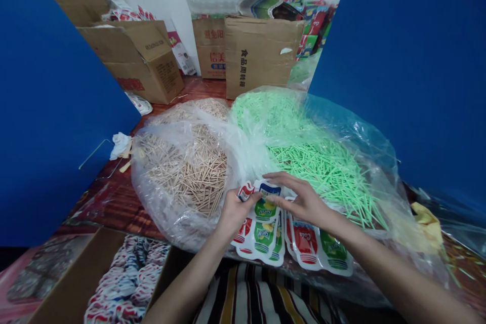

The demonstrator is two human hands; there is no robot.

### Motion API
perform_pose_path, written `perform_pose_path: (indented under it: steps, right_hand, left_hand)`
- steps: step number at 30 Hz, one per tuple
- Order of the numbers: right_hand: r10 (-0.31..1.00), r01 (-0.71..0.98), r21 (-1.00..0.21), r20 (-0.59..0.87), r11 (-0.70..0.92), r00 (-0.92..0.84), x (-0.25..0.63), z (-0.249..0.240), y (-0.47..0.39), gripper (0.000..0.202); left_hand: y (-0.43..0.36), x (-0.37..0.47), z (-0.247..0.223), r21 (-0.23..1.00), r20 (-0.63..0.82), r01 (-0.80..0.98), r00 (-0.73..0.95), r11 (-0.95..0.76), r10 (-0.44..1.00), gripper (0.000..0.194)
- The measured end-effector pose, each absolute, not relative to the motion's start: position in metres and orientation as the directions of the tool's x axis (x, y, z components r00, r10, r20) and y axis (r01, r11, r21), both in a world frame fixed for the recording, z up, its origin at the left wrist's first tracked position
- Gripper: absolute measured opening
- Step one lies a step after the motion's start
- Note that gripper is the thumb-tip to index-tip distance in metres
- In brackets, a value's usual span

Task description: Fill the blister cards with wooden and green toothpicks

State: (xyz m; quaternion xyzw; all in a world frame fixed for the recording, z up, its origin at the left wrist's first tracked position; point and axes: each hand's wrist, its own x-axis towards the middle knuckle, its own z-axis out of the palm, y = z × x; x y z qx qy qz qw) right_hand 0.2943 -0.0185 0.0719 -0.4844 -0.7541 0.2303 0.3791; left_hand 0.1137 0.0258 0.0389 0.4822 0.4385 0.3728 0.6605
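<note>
My left hand (236,210) is closed, pinching the red-and-white left side of a flat double bottle-shaped packet. Thumb and fingers of my right hand (301,200) are at the upper right edge of the same packet (265,207), whose right half is green with a Sprite print. Between my hands the packet is bent, its left part folded upward. Beneath it lies a stack of similar Cola and Sprite packets (261,238). Just right of that, under my right forearm, is another stack of packets (306,243).
Beyond my hands lie a clear bag of tan sticks (205,177) and a clear bag of green sticks (322,162). Cardboard boxes (261,55) stand behind. An open carton (94,258) of packets is at lower left. Blue panels (417,61) flank the table.
</note>
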Motion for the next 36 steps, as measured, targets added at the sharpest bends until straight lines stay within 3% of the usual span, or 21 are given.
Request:
perform_pose_path:
  steps: [3,5,8,12,17,25,29,32,34,36]
  right_hand:
    - [0.921,0.578,-0.718,0.29,0.389,-0.26,0.293,0.078,-0.019,0.023]
    - [0.95,0.546,-0.778,0.242,0.312,-0.198,0.291,0.077,-0.02,0.04]
    - [0.991,0.32,-0.94,0.103,0.123,-0.08,0.284,0.068,-0.02,0.059]
    - [0.996,0.039,-0.998,-0.06,-0.057,-0.068,0.277,0.059,-0.02,0.03]
    - [0.997,-0.02,-0.998,-0.058,-0.057,0.05,0.279,0.057,-0.022,0.031]
    - [0.994,-0.097,-0.994,-0.057,-0.048,0.093,0.284,0.062,-0.04,0.028]
    - [0.986,-0.029,-0.998,-0.067,-0.063,0.156,0.303,0.08,-0.067,0.053]
    - [0.974,0.106,-0.986,-0.103,-0.126,0.2,0.324,0.08,-0.094,0.075]
    - [0.96,0.281,-0.943,-0.105,-0.178,0.258,0.336,0.069,-0.11,0.075]
    - [0.938,0.561,-0.787,-0.061,-0.255,0.342,0.345,0.052,-0.122,0.072]
  left_hand:
    - [0.025,0.114,0.038,0.971,-0.201,-0.061,0.322,0.232,0.925,0.022]
    - [0.024,0.114,0.037,0.95,-0.222,-0.14,0.326,0.279,0.919,0.024]
    - [0.021,0.114,0.037,0.902,-0.257,-0.246,0.355,0.355,0.899,0.029]
    - [0.02,0.11,0.044,0.849,-0.267,-0.309,0.449,0.429,0.853,0.034]
    - [0.02,0.102,0.048,0.822,-0.273,-0.332,0.484,0.463,0.832,0.035]
    - [0.01,0.109,0.048,0.849,-0.284,-0.306,0.421,0.43,0.861,0.029]
    - [-0.007,0.129,0.047,0.855,-0.288,-0.244,0.51,0.457,0.811,0.031]
    - [-0.019,0.146,0.041,0.923,-0.266,-0.068,0.599,0.379,0.755,0.032]
    - [-0.023,0.15,0.036,0.982,-0.189,0.107,0.623,0.157,0.759,0.029]
    - [-0.022,0.145,0.031,0.931,-0.055,0.326,0.564,-0.161,0.824,0.025]
